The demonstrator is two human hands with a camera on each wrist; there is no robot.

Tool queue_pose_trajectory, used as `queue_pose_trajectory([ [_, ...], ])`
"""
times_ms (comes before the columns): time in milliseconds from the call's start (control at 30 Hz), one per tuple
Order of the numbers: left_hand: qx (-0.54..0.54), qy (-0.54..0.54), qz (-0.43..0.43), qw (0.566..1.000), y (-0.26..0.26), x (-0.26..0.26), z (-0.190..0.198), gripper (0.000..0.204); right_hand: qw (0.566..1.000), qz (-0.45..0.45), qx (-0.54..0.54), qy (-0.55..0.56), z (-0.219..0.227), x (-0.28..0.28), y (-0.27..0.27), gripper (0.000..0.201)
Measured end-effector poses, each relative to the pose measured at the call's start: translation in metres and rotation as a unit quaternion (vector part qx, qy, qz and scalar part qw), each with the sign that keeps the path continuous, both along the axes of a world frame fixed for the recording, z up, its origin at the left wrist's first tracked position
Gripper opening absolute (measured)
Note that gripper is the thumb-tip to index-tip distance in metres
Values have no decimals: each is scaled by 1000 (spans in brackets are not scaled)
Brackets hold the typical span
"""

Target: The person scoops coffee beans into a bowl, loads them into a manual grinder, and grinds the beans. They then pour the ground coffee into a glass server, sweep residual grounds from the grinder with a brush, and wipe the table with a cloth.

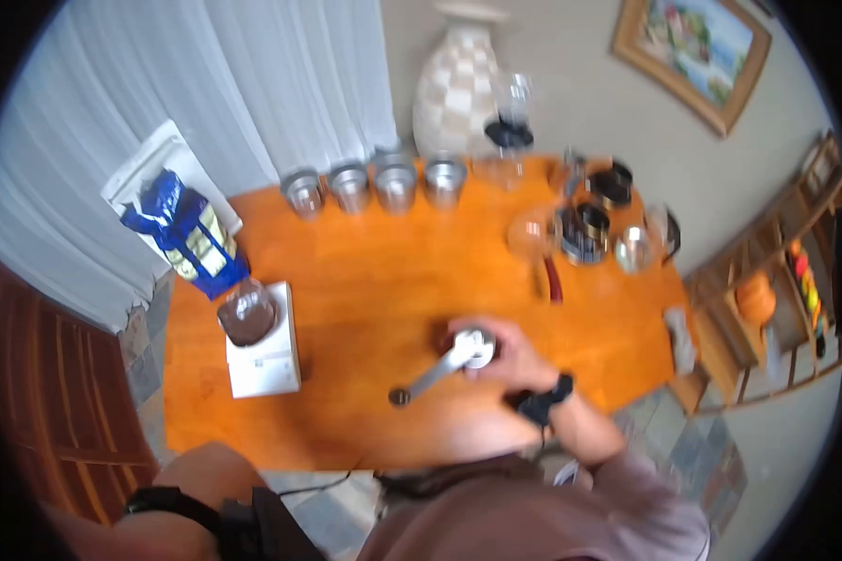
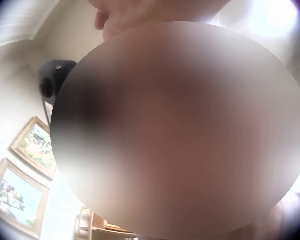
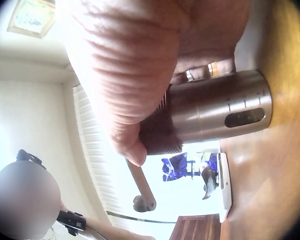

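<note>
My right hand point(image 1: 517, 360) grips a manual coffee grinder point(image 3: 210, 107) around its dark ribbed band. The steel cylinder stands upright on the wooden table, with a small level window in its side. From its top a crank handle point(image 1: 430, 376) reaches toward the left front, its knob free. My left hand point(image 2: 160, 14) is raised near the person's head; only part of it shows at the top of the left wrist view, and its fingers are mostly hidden. In the head view the left forearm point(image 1: 206, 472) sits at the lower left, the hand out of sight.
At the left, a glass vessel point(image 1: 250, 320) with dark brown contents stands on a white scale point(image 1: 264, 369), near a blue bag point(image 1: 195, 248). Several metal cups point(image 1: 349, 187) line the back edge. Glassware point(image 1: 632, 249) and a dark round container point(image 1: 582, 234) crowd the back right.
</note>
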State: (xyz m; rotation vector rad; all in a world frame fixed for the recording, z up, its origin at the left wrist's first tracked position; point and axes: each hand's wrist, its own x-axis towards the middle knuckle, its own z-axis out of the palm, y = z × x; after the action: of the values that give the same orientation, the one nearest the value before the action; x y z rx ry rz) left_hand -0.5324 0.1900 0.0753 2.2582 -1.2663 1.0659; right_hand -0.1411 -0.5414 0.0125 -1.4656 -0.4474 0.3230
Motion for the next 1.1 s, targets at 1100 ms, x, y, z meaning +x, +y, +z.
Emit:
queue_pose_trajectory([
  [1100,13,487,205,849,-468,382,84,19,997,20,68,-27,4,4,8,55],
])
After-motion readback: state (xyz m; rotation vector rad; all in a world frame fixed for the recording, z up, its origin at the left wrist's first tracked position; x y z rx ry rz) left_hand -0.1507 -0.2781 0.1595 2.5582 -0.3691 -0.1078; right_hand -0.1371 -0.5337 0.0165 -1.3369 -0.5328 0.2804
